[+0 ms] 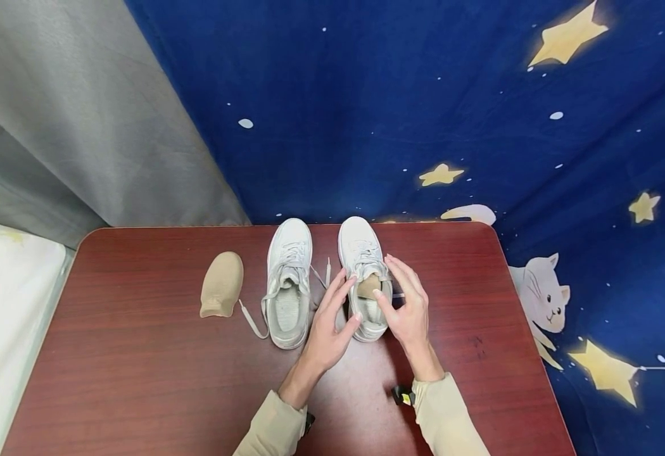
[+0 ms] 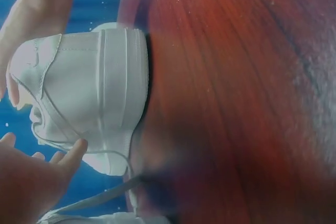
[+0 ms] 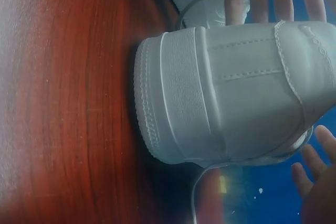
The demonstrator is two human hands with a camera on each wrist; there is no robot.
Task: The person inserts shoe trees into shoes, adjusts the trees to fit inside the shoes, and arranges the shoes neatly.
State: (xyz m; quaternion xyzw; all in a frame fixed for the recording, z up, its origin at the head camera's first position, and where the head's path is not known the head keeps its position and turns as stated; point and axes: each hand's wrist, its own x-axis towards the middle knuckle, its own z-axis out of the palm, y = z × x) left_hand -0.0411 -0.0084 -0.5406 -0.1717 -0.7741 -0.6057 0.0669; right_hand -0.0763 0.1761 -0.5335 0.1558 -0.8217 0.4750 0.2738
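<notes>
Two white lace-up sneakers stand side by side with toes pointing away, a left sneaker and a right sneaker. In the right one's opening lies a beige shoe insert, its front part hidden under the tongue and laces. My left hand is along the left side of this sneaker, fingers extended and fingertips close to the collar. On its other side my right hand has spread fingers, the thumb tip right at the insert. Both wrist views show the sneaker's white heel between the hands.
A second beige shoe insert lies left of the sneakers on the reddish-brown table. A loose lace trails onto the tabletop. Behind the table hang a blue star-patterned curtain and a grey curtain.
</notes>
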